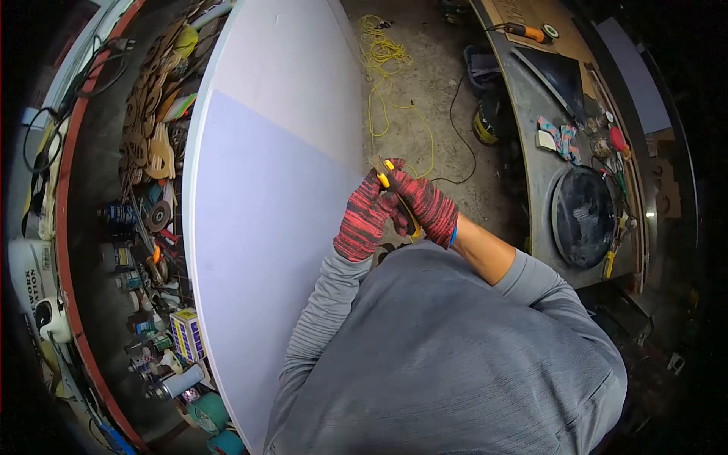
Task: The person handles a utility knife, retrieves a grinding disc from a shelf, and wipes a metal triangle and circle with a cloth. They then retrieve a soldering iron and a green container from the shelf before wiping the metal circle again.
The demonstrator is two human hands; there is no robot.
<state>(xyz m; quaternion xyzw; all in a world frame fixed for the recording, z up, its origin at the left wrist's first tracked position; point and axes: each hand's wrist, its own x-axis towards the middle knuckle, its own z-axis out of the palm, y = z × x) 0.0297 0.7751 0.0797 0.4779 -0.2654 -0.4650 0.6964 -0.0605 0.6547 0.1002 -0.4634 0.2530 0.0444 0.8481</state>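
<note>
Both hands meet in front of my chest in red-and-black knit gloves. My right hand [428, 206] is closed around a slim yellow-and-black hand tool [384, 180]; its exact kind is hard to make out. A dull flat piece shows at the tool's upper end, and more yellow and black shows below the right palm. With bent fingers, my left hand [359, 220] grips the same tool near that upper end. Close to my left arm stands a large pale panel [265, 197], upright on edge; neither hand touches it.
A workbench [531, 182] at right holds an angle grinder [531, 32], a round black lid-like disc [582, 216] and patterned cloth [560, 139]. Yellow cord [385, 51] lies coiled on the concrete floor, near a bucket [486, 125]. Shelves at left hold spray cans [180, 381] and wooden cutouts [144, 114].
</note>
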